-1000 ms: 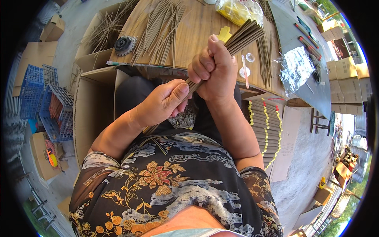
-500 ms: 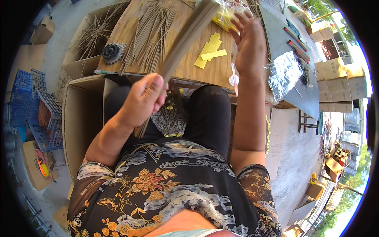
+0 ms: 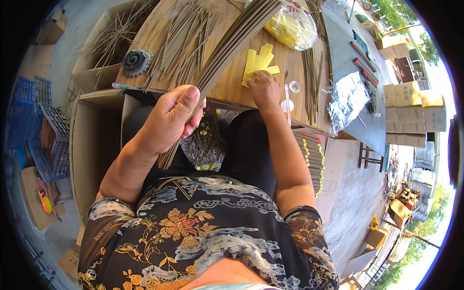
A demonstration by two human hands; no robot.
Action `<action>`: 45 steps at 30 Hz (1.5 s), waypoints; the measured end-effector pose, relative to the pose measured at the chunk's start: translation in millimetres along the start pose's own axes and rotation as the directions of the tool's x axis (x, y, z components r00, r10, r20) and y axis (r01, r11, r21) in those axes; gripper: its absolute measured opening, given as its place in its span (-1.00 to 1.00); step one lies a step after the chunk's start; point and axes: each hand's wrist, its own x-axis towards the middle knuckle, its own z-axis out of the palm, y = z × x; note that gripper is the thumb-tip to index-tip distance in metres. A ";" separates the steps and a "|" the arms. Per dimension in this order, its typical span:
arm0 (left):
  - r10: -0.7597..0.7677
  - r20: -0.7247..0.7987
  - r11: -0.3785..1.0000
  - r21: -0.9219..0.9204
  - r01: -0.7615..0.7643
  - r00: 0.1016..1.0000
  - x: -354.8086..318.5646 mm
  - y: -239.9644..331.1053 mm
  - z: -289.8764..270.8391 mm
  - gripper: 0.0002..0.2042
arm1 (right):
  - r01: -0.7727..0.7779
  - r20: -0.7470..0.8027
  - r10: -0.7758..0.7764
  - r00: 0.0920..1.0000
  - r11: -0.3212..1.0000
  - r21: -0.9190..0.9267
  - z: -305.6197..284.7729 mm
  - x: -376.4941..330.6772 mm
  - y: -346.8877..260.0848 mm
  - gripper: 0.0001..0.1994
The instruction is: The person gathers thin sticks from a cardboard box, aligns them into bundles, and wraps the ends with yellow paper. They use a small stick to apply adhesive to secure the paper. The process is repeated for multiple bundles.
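My left hand (image 3: 175, 115) is closed round a thick bundle of thin brown incense sticks (image 3: 227, 48). The bundle slants from above my lap up over the table, and its top runs out of view. At the table's near edge, my right hand (image 3: 266, 91) has bent fingers pressed together on the yellow paper strips (image 3: 260, 62). Those strips lie fanned out on the wood, their near ends partly hidden by my fingers. Just right of that hand are a small clear round lid (image 3: 294, 86) and a narrow pale stick (image 3: 287, 104).
Loose incense sticks (image 3: 181, 43) cover the table's left part, beside a dark ridged roll (image 3: 137, 63). A clear bag with yellow contents (image 3: 292, 29) lies at the back. An open cardboard box (image 3: 99, 140) stands left of my legs; crumpled foil (image 3: 349, 96) lies on the grey side table.
My right hand has come down from its raised place near the bag to the yellow strips, which now lie differently. The bag shows more fully. My left hand still grips the bundle.
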 end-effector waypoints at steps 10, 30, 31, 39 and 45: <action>-0.029 -0.006 1.000 0.002 0.029 1.000 -1.8 3.5 1.2 -0.58 | 0.017 0.063 -0.011 0.998 0.995 -0.094 -2.0 18.5 9.6 -0.70; -0.039 -0.090 0.998 0.048 0.043 0.995 -10.2 16.3 7.0 -0.60 | -0.181 -0.082 -0.648 0.757 -0.329 0.927 -195.5 -85.1 -114.6 -0.76; -0.042 -0.082 0.998 0.044 0.046 0.996 -10.3 15.4 9.2 -0.61 | -0.182 -0.106 -0.662 0.742 -0.351 0.918 -198.1 -86.9 -114.2 -0.74; -0.058 -0.096 0.997 0.035 0.062 0.994 -11.9 17.8 10.7 -0.64 | -0.277 -0.103 -0.738 0.667 -0.374 0.885 -198.2 -80.3 -102.8 -0.82; -0.018 -0.070 0.998 0.065 0.022 0.997 -9.2 16.3 10.2 -0.59 | -0.165 0.144 0.103 0.984 0.831 0.532 -81.9 -7.0 -39.4 -0.64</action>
